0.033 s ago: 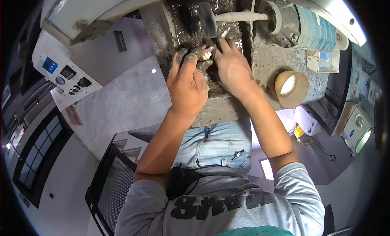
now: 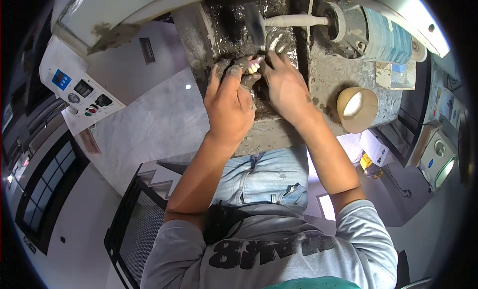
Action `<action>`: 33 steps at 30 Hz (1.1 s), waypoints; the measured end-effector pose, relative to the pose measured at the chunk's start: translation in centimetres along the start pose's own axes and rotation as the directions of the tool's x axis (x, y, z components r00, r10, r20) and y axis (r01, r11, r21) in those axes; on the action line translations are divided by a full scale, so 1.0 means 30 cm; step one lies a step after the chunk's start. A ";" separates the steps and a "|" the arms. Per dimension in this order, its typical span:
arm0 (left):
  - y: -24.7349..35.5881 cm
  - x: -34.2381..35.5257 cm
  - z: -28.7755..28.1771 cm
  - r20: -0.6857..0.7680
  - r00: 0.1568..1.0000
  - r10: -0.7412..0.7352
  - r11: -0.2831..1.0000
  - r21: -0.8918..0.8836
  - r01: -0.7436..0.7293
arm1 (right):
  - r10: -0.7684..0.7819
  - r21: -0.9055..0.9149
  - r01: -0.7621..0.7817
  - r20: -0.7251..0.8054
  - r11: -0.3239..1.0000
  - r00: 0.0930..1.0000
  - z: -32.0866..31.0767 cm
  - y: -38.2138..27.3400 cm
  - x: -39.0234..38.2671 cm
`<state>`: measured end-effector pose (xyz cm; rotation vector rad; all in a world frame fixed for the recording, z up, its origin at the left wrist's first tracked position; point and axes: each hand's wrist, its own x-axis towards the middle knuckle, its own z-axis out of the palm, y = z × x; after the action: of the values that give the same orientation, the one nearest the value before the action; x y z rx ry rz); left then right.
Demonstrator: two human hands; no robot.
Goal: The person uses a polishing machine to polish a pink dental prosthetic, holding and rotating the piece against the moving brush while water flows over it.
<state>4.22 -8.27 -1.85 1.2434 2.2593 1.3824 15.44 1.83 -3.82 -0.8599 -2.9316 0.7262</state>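
Seen from above, the person's grimy left hand [image 2: 230, 104] and right hand [image 2: 285, 86] together pinch a small pink-and-white denture [image 2: 254, 66] just below the dark polishing wheel [image 2: 253, 24] of a lathe motor [image 2: 371, 33], over a slurry-caked worktop [image 2: 326, 75] beside a tape roll [image 2: 356, 109].

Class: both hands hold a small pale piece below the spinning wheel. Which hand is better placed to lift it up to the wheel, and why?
Probably the right hand: its fingertips sit closest under the wheel. The left hand, smeared with grey paste, steadies the small pale piece from the side.
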 end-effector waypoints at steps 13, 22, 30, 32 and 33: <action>-0.005 0.022 -0.016 0.156 0.974 -0.165 0.975 -0.123 0.184 | 0.109 0.647 -0.022 -0.095 0.762 0.990 -0.266 0.045 -0.026; -0.063 0.036 0.017 0.256 0.915 -0.312 0.890 -0.258 0.376 | 0.219 0.650 -0.076 -0.141 0.756 0.965 -0.119 0.041 0.042; -0.113 0.052 0.053 0.259 0.910 -0.325 0.872 -0.291 0.394 | 0.167 0.550 -0.012 -0.234 0.835 0.958 -0.135 0.026 0.064; -0.105 0.046 0.060 0.260 0.912 -0.317 0.867 -0.311 0.390 | 0.179 0.552 -0.007 -0.258 0.834 0.950 -0.146 0.024 0.048; -0.102 0.051 0.067 0.266 0.903 -0.338 0.846 -0.334 0.415 | 0.180 0.551 -0.010 -0.256 0.835 0.950 -0.144 0.021 0.049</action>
<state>2.72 -6.47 -5.06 0.7192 1.8479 1.3854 15.06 4.92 -0.41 -0.9485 -2.2383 1.2310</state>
